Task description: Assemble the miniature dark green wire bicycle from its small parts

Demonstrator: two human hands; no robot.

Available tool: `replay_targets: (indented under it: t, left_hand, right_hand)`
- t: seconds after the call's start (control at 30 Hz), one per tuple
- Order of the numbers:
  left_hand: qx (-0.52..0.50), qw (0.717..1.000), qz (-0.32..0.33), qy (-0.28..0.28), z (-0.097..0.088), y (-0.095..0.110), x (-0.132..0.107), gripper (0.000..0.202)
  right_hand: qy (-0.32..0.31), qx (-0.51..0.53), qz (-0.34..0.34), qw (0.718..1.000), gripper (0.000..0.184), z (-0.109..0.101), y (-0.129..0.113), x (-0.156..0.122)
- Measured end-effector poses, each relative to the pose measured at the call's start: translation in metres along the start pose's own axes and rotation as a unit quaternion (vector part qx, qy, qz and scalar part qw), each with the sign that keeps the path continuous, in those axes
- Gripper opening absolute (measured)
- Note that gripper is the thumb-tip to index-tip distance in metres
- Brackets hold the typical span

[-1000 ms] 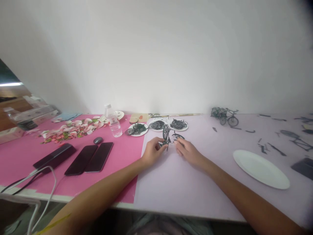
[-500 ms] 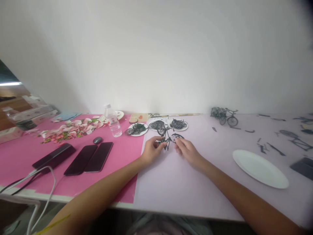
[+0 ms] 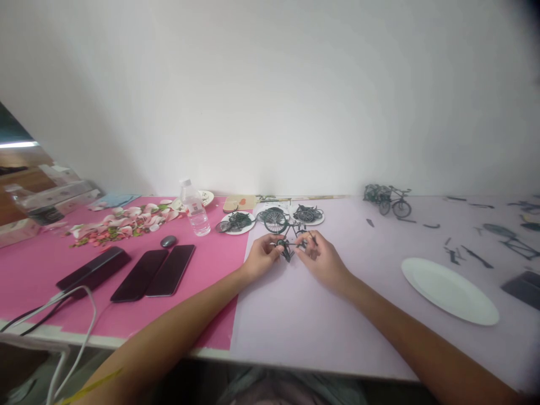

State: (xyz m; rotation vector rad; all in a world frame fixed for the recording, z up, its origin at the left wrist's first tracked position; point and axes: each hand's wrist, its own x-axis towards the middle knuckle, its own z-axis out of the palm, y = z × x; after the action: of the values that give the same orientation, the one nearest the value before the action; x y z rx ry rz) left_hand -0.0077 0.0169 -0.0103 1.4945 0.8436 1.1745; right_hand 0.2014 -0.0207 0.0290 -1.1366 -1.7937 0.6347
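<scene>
A small dark green model bicycle (image 3: 287, 235), part built, is held over the pale lilac table sheet (image 3: 304, 315). My left hand (image 3: 260, 257) pinches its left end, near the frame. My right hand (image 3: 320, 256) is closed on its right side, fingers round the frame. One spoked wheel (image 3: 275, 220) stands up at the back left of the model. Just beyond my hands are three small white plates (image 3: 236, 224) heaped with dark bicycle parts.
A large white plate (image 3: 449, 291) lies to the right. A finished model bicycle (image 3: 390, 199) stands at the back right, with loose dark parts (image 3: 468, 253) scattered near it. On the pink sheet to the left: a water bottle (image 3: 194, 209), two phones (image 3: 156, 271), a mouse (image 3: 169, 241), pink petals (image 3: 122, 222), cables (image 3: 63, 315).
The model has been turned, so its wheel has swung from upright between my hands to the back left. My right hand has moved in and closed on the frame.
</scene>
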Motion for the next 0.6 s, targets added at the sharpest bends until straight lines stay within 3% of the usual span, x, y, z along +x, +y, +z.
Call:
replay_targets:
  t: [0.33,0.6]
  left_hand:
    - [-0.008,0.999,-0.002,-0.034,0.002,-0.0017,-0.0013,0.064]
    - [-0.018,0.997,0.001,-0.075,0.0027,-0.0001,-0.0017,0.062]
  right_hand:
    - [-0.021,0.016,0.026,0.999,0.028,0.0017,-0.0045,-0.0041]
    - [0.008,0.006,0.03,1.0,0.027,0.0047,-0.0043,-0.0047]
